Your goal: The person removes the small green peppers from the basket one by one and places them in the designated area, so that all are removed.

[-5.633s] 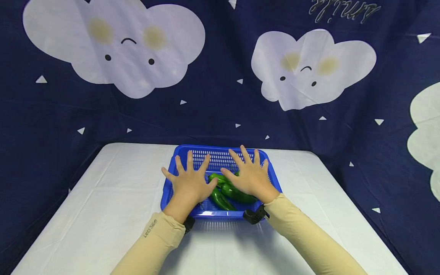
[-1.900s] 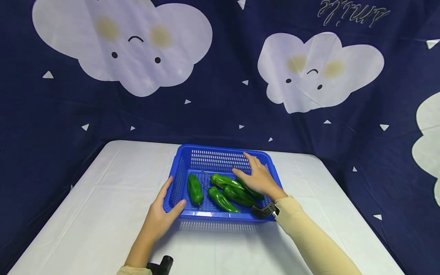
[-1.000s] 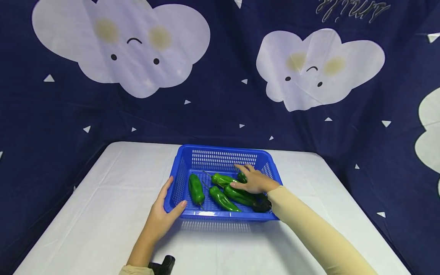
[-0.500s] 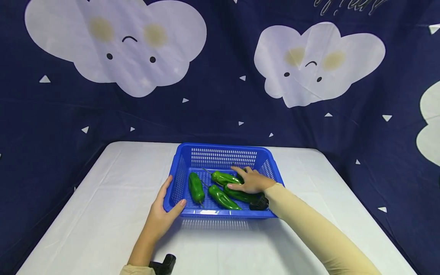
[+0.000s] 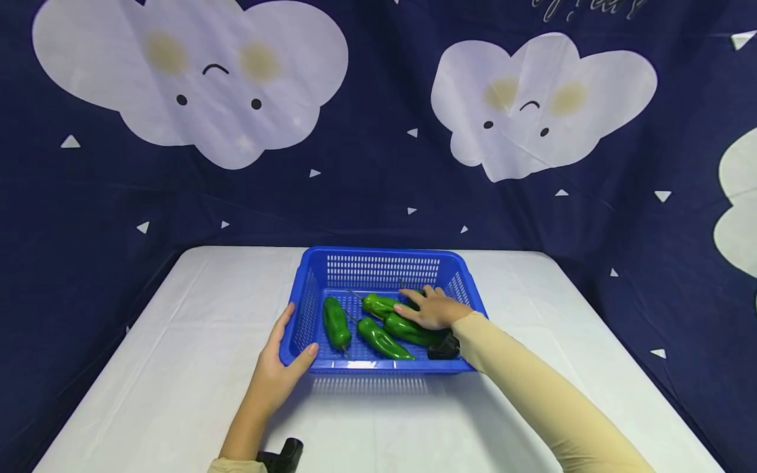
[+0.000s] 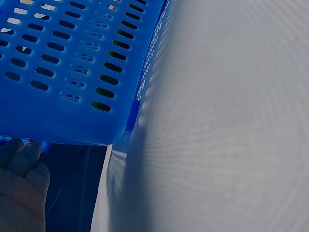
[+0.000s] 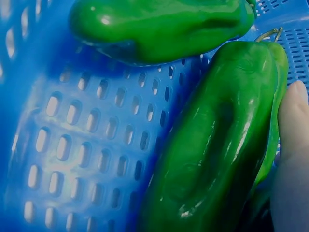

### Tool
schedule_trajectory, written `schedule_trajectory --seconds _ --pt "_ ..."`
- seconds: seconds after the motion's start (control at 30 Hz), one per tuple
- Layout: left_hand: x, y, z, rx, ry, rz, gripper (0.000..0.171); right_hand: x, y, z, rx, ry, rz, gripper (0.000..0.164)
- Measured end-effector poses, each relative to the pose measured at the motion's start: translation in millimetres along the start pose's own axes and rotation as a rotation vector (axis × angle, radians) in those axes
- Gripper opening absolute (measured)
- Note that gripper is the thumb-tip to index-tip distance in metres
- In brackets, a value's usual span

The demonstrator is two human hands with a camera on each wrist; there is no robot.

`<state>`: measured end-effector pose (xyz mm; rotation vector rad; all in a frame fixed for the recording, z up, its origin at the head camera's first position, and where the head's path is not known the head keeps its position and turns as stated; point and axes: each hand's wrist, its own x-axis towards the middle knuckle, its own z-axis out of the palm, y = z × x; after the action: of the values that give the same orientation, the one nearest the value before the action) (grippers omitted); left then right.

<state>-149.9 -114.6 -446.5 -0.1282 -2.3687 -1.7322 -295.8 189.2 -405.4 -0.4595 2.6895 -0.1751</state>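
A blue plastic basket (image 5: 378,365) with slotted walls sits on the white-covered table, holding several green peppers. My left hand (image 5: 273,374) grips its near left corner, thumb on the front rim and fingers along the left side; in the left wrist view its fingertips (image 6: 24,157) reach the basket's edge. Inside, my right hand (image 5: 436,309) lies low over the right-hand peppers, fingers spread across a dark green pepper (image 5: 414,301) it partly hides. Its thumb is just above another pepper (image 5: 411,330); in the right wrist view the thumb (image 7: 293,121) lies beside a large pepper (image 7: 207,140).
One pepper (image 5: 337,323) lies apart at the basket's left, with another pepper (image 5: 381,339) near the front and a lighter green pepper (image 5: 381,305) behind it. A dark blue cloth (image 5: 378,197) with printed clouds hangs behind the table (image 5: 195,341).
Both hands were spread over the basket at first. The left hand has moved to the near left corner. The right hand has come down onto the right-hand peppers, its thumb shifting slightly back.
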Motion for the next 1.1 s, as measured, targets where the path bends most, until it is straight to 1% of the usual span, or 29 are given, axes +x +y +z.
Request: schedule_trajectory --seconds 0.23,0.43,0.57,0.87,1.1 --pt "0.0 -0.6 -0.6 -0.002 -0.002 0.005 0.079 -1.4 -1.4 -0.2 0.02 0.005 0.057 0.07" --pt "0.0 -1.1 -0.7 -0.003 -0.006 0.006 0.079 0.3 -0.9 0.3 -0.022 -0.005 0.06 0.071" --pt "0.2 -1.1 -0.4 -0.008 -0.01 0.007 0.079 -0.3 -0.7 -0.6 -0.025 -0.019 0.051 0.07" --pt "0.8 -0.5 0.1 -0.009 -0.011 0.006 0.079 0.8 -0.6 1.2 0.037 -0.037 0.068 0.075" --pt "0.9 -0.2 -0.1 -0.011 -0.009 0.005 0.079 0.5 -1.4 1.0 0.082 -0.038 0.05 0.076"
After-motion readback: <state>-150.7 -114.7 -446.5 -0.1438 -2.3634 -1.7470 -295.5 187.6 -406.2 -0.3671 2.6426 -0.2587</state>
